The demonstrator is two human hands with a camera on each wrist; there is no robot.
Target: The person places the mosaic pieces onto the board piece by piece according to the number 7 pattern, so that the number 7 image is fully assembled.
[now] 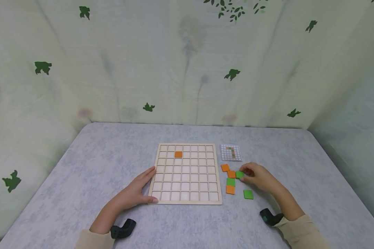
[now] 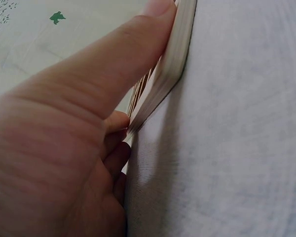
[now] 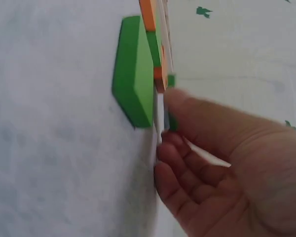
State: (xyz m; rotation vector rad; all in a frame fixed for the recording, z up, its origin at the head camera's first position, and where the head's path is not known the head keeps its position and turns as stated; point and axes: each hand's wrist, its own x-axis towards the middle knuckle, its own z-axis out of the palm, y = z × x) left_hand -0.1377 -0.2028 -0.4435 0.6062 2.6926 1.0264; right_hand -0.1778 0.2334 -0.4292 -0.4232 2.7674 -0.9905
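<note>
Beige sleeves [image 1: 95,241] up front. Left hand [image 1: 134,192], thumb and fingers apart, braces the pale wooden grid board [image 1: 185,187]; right hand [image 1: 259,176] pinches a green square tile [image 1: 239,174] right of the board, just beside an orange square tile [image 1: 231,174]. I'd lift straight up so neither skids.

The pale gridded wooden board [image 1: 185,177] looks matt, the 3 green square tiles [image 1: 248,194] smooth, the beige cloth sleeves [image 1: 302,235] matt.
</note>
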